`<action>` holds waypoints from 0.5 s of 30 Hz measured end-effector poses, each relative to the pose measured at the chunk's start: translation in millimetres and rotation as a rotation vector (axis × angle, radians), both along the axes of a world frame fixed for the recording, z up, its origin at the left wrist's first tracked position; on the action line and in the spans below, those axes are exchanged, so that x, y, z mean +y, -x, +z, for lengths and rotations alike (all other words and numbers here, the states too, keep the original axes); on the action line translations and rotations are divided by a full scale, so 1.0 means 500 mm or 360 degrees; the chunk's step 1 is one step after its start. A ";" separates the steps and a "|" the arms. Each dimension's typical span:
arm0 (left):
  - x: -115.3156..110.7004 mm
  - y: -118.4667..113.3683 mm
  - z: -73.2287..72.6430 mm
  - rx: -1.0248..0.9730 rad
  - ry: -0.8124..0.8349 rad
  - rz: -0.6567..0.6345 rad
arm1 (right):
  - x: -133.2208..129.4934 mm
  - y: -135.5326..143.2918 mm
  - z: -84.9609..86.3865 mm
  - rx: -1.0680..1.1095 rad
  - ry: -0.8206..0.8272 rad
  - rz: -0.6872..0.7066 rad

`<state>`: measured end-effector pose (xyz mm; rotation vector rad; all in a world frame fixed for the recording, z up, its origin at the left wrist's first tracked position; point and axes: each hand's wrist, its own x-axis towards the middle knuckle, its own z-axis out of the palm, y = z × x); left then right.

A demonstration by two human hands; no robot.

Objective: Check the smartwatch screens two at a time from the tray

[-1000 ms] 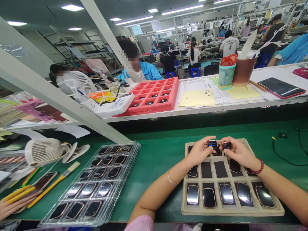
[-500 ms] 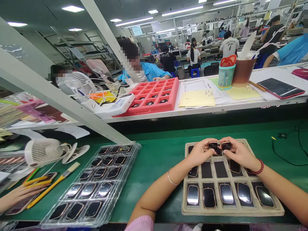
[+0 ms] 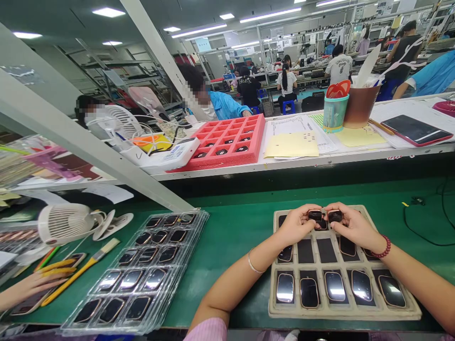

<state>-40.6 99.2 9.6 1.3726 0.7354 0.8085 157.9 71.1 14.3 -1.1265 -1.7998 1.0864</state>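
Watches [image 3: 314, 215] being pinched by left hand [image 3: 300, 221] and right hand [image 3: 351, 223], one each, above far row of tray [image 3: 341, 313]; front slots [image 3: 308, 274] being occupied, two middle slots [image 3: 304, 251] being seen bare, handling apparently unfinished.

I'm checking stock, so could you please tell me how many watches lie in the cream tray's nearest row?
5, left to right along the near side of the cream tray: first watch, second watch, third watch, fourth watch, fifth watch; none there looks hidden.
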 end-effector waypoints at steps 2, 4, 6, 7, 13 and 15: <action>0.000 -0.001 0.001 0.0012 -0.0002 -0.0006 | 0.000 0.001 0.002 -0.0015 -0.0008 -0.0006; -0.001 -0.002 0.003 0.0014 -0.0005 -0.0013 | 0.000 0.001 0.003 -0.0033 -0.0018 -0.0014; -0.002 -0.002 0.003 0.0010 -0.0008 -0.0010 | 0.000 0.000 0.004 -0.0045 -0.0032 -0.0017; -0.002 -0.002 0.003 0.0010 -0.0010 -0.0007 | 0.000 0.000 0.004 -0.0045 -0.0040 -0.0018; 0.001 -0.001 -0.003 0.0002 -0.0017 -0.0011 | -0.002 -0.001 0.001 -0.0013 -0.0030 0.0030; 0.002 -0.001 -0.004 0.0000 -0.0020 -0.0011 | -0.002 -0.002 -0.001 0.0007 -0.0021 0.0040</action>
